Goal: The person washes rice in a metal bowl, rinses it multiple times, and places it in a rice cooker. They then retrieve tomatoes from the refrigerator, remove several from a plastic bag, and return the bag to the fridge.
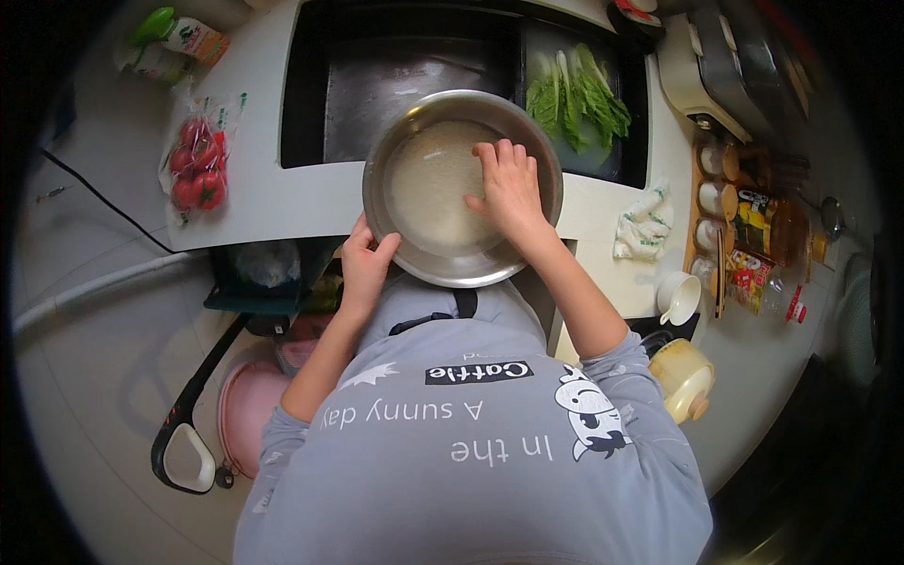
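A wide stainless steel basin (462,274) holds cloudy water with pale grains, likely rice (431,187), across its bottom. It stands in front of my body at the counter's front edge, partly over the sink's near edge. My left hand (366,265) grips the basin's rim at the lower left, thumb on top of the rim and fingers along the outside. Above the right half of the basin is my right hand (510,185), holding nothing, its thumb apart and its fingers slightly curled. Whether its fingertips touch the water cannot be made out.
Behind the basin lies a dark sink (417,78); leafy greens (575,99) soak in its right compartment. Bagged tomatoes (198,166) sit on the left counter. To the right are a crumpled plastic bag (643,222), a white cup (679,298), seasoning jars (717,199) and a lidded pot (681,374).
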